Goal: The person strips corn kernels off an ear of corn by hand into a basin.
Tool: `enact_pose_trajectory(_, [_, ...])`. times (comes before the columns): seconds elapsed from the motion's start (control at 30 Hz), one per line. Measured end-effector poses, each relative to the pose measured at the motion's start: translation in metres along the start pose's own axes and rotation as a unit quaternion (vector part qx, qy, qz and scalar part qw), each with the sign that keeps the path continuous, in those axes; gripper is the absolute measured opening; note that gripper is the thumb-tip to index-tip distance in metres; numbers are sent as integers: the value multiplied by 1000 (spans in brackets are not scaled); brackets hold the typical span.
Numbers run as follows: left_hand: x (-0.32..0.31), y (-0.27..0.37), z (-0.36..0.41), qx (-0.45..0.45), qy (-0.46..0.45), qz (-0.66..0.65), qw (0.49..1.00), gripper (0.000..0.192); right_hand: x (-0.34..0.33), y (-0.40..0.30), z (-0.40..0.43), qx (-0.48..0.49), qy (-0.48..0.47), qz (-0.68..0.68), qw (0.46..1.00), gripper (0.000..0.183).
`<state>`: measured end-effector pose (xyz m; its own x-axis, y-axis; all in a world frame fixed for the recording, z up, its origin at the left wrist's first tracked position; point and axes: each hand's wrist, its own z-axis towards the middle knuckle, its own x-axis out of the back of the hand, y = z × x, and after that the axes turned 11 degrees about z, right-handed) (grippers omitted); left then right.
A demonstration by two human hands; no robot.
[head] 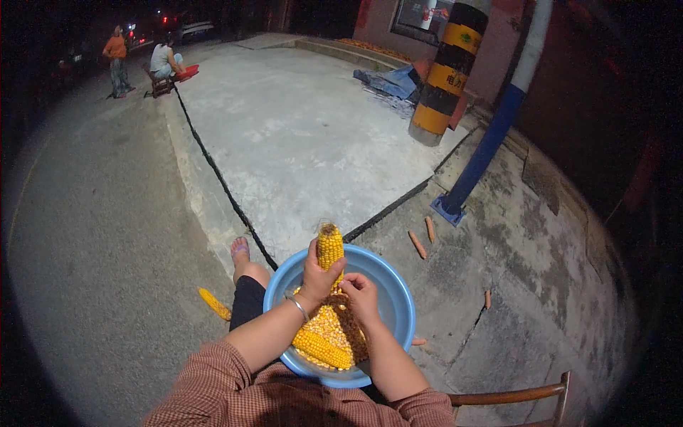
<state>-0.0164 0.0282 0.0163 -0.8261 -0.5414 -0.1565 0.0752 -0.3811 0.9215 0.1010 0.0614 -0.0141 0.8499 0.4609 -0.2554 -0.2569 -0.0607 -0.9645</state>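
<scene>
My left hand [320, 277] is closed around an upright ear of yellow corn [331, 246], over a blue plastic basin [392, 272] on my lap. The fingertips of my right hand [358, 291] touch the lower end of that ear; whether they pinch a kernel cannot be told. Loose corn kernels [326, 324] lie in the basin, partly in shadow. A second ear of corn [322, 349] rests on them near the basin's close edge. Another ear of corn [214, 303] lies on the ground to the left, beside my leg.
Bare corn cobs [418, 245] are scattered on the concrete at right. A blue and white pole [480, 155] and a striped utility pole [448, 80] stand beyond. A wooden chair [507, 397] is at lower right. Farther off, a person [163, 57] sits by a red basin [188, 73]; another person [116, 58] stands.
</scene>
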Motion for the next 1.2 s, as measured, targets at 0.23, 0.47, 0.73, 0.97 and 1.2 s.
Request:
enact_pose_trajectory(0.23, [0, 2, 5, 14, 24, -4, 1000, 46, -13, 2, -4, -7, 19, 16, 1000, 9])
enact_pose_trajectory(0.47, [-2, -11, 5, 34, 40, 18, 998, 40, -12, 7, -7, 71, 33, -68, 995, 9])
enact_pose_trajectory(0.73, [15, -14, 16, 268, -13, -291, 918, 35, -9, -13, -16, 110, -22, 7, 994, 7])
enact_pose_trajectory(0.97, [14, 10, 16, 281, -73, -399, 870, 42, -7, -21, -12, 220, 8, -90, 971, 6])
enact_pose_trajectory(1.2, [16, 10, 16, 276, -107, -398, 868, 47, -15, -37, -17, 265, -13, -143, 953, 14])
